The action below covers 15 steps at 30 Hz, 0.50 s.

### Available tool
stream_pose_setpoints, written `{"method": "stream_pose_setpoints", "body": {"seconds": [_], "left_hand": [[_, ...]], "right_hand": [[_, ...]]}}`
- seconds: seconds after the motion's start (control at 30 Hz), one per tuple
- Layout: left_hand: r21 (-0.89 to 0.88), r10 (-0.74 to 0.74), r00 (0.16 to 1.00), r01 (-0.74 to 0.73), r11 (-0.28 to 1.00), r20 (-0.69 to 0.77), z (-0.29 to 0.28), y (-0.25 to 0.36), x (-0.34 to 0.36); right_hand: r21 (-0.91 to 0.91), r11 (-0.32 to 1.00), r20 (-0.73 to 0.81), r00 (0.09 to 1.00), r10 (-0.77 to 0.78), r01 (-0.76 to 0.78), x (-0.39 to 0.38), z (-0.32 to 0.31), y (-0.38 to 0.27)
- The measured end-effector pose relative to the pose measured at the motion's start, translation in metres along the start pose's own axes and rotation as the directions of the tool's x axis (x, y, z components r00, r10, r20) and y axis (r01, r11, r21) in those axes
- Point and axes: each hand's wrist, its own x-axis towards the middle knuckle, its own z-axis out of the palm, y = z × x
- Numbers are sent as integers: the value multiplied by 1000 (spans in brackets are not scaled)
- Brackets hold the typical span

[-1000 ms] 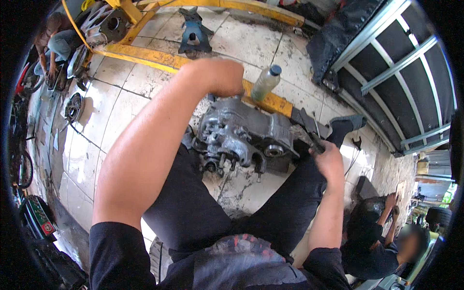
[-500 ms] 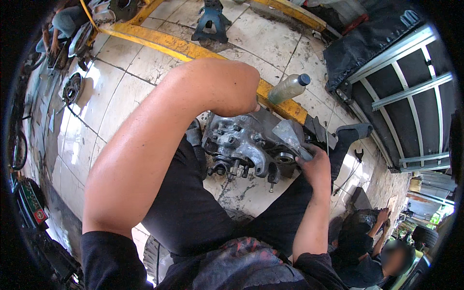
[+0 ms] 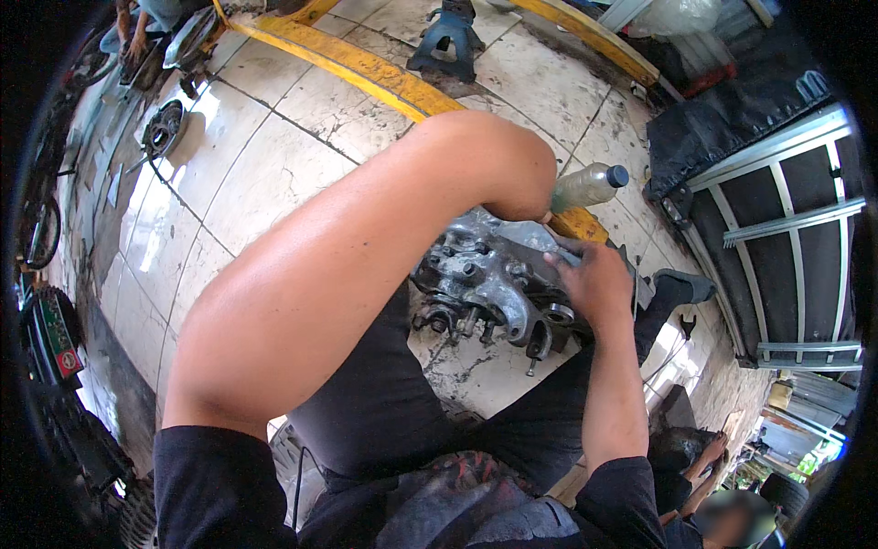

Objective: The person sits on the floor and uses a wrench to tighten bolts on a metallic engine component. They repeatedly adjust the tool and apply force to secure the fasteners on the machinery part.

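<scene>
A greasy grey metal casing (image 3: pixel 485 291), studded with bolts and lugs, lies on the floor between my legs. My right hand (image 3: pixel 599 282) is closed round the grey handle of a scraper (image 3: pixel 538 238), whose flat blade points left over the far part of the casing. My left arm reaches across above the casing. At its end my left hand (image 3: pixel 523 178) bends down beyond the casing, close to the scraper's blade. Its fingers are mostly hidden behind the wrist. Beside that hand stands a plastic bottle (image 3: pixel 587 187) with a dark blue cap and cloudy liquid.
A yellow metal frame (image 3: pixel 366 73) crosses the tiled floor beyond the casing. A blue jack stand (image 3: pixel 448 44) stands further off. To the right lean dark panels with metal rails (image 3: pixel 796 233). A round metal part (image 3: pixel 165 130) lies at left. Other people work at far left and lower right.
The scraper has moved away from me and its blade has swung closer to my left hand. My left arm reaches further right. The whole view has shifted a little.
</scene>
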Motion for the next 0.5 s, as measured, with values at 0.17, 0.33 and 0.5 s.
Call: {"method": "stream_pose_setpoints", "body": {"seconds": [0.17,0.33,0.5], "left_hand": [[10,21,999,-21,1000,28,-2,4,7],[-19,6,1000,-6,1000,31,4,-4,9],[39,46,997,-49,998,68,2,-7,9]], "right_hand": [[-86,995,-47,997,-56,52,11,21,-18],[-117,982,-39,987,-154,149,16,18,-29],[-122,975,-17,982,-187,183,29,30,-34]]}}
